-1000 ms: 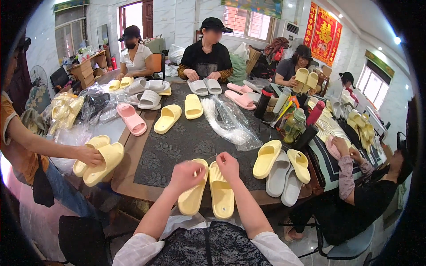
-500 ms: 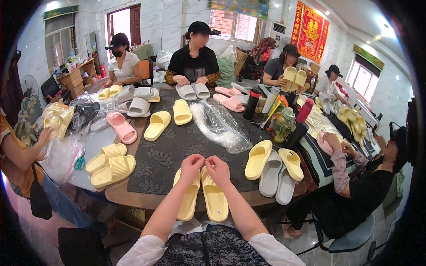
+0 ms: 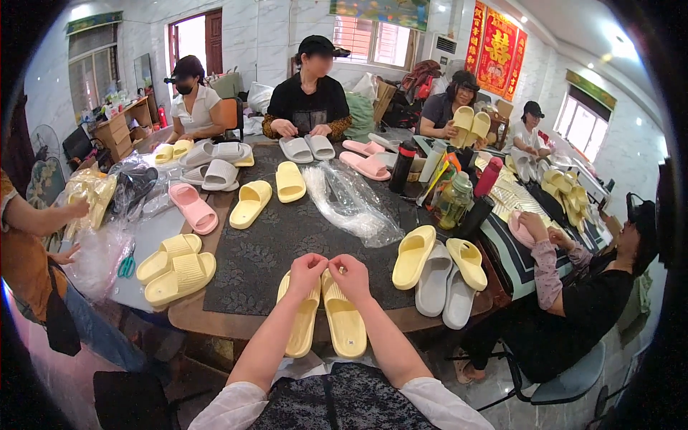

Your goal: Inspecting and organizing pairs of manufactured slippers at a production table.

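Observation:
My left hand (image 3: pixel 308 274) and my right hand (image 3: pixel 349 276) meet close together, each with its fingertips pinched. Whatever they pinch, if anything, is too small to make out. Right under them, a yellow left slide slipper (image 3: pixel 301 331) and a yellow right slide slipper (image 3: pixel 347 331) lie side by side at the table's near edge, heels toward me. My hands partly cover the slippers' straps. Beyond my fingers, a bundle of thin white plastic strands (image 3: pixel 337 208) rests in a transparent bag on the dark mat (image 3: pixel 247 276).
To the left lie a yellow pair (image 3: pixel 179 279), a pink slipper (image 3: pixel 193 208) and teal scissors (image 3: pixel 127 266). Yellow slippers (image 3: pixel 414 258) and grey slippers (image 3: pixel 433 283) are at the right, near bottles (image 3: pixel 459 197). Several people work around the table (image 3: pixel 186 315).
My hands keep their pinch over the yellow slippers, with the view shifted slightly. At the far left, a person's hand has moved on the plastic bags. A person at the back right has raised their head.

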Demonstrator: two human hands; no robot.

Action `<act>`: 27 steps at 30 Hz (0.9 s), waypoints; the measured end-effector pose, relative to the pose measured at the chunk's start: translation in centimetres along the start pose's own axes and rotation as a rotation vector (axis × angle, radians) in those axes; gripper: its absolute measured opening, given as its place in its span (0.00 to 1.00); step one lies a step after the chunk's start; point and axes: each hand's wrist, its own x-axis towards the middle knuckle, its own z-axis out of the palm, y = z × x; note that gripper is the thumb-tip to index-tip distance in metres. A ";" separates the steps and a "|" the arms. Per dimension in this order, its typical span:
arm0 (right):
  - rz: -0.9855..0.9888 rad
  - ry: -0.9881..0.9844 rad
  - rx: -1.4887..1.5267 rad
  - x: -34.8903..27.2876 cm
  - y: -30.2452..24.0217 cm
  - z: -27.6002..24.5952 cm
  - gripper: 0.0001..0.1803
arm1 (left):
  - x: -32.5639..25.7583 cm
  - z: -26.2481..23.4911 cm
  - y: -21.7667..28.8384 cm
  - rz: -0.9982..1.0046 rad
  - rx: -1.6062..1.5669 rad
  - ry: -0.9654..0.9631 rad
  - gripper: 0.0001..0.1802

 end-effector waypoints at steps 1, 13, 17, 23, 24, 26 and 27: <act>-0.007 0.010 0.012 0.0 0.1 0.1 0.07 | 0.0 0.0 0.1 -0.020 -0.003 -0.007 0.09; -0.027 0.036 -0.001 0.0 0.4 0.3 0.08 | -0.1 0.1 0.2 0.047 0.058 0.026 0.08; -0.058 0.069 0.034 0.1 0.7 0.5 0.07 | -0.1 0.2 0.6 0.046 0.065 0.041 0.08; -0.061 0.050 0.015 0.0 0.1 0.4 0.07 | -0.1 -0.1 0.0 0.045 -0.006 0.058 0.08; -0.060 0.047 0.016 0.1 0.2 0.3 0.07 | -0.2 0.1 0.1 0.043 -0.005 0.061 0.08; -0.026 0.045 0.020 0.1 0.4 0.2 0.07 | -0.3 0.2 0.4 0.030 0.017 0.042 0.09; -0.010 0.037 0.035 0.1 0.4 0.2 0.06 | -0.3 0.2 0.5 0.054 0.002 0.048 0.09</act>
